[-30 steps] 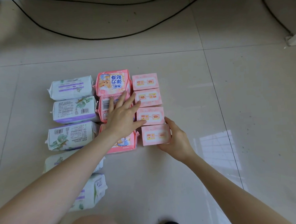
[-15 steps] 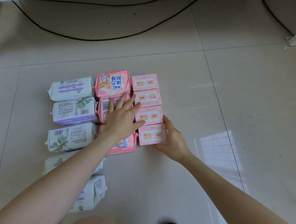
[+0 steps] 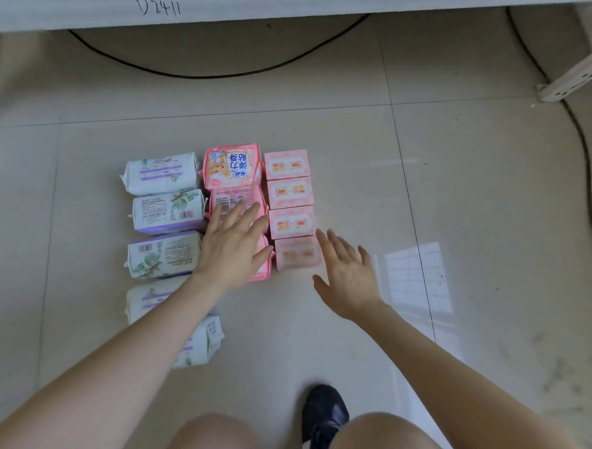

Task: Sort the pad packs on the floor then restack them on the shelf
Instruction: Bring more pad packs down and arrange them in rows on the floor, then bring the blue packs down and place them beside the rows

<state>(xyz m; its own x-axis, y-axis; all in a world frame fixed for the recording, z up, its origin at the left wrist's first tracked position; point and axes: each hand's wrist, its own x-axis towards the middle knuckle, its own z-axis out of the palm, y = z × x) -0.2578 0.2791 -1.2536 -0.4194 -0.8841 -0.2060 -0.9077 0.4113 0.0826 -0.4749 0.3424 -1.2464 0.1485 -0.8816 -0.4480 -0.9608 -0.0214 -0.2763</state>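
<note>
Sorting looks done: white-purple plastic packs [image 3: 163, 210], pink plastic packs [image 3: 231, 167] and pale pink cardboard boxes [image 3: 289, 193] form three columns on the floor [image 3: 457, 181], centre-left. Your left hand [image 3: 232, 248] and right hand [image 3: 347, 276] are spread flat, empty; restacking remains.

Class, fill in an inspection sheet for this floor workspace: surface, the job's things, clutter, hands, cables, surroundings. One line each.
Surface: pale glossy floor tiles, window reflection at right.
Job's things: three columns on the floor: five white-and-purple packs left, pink packs middle, four small pink packs right.
Clutter: nothing seen.
Hands: left hand open over the middle column; right hand open beside the nearest small pack, holding nothing.
Cables: one black cable curves behind the packs; a second cable runs along the right.
Surroundings: shelf edge marked D2411; white metal bracket; black shoe.
</note>
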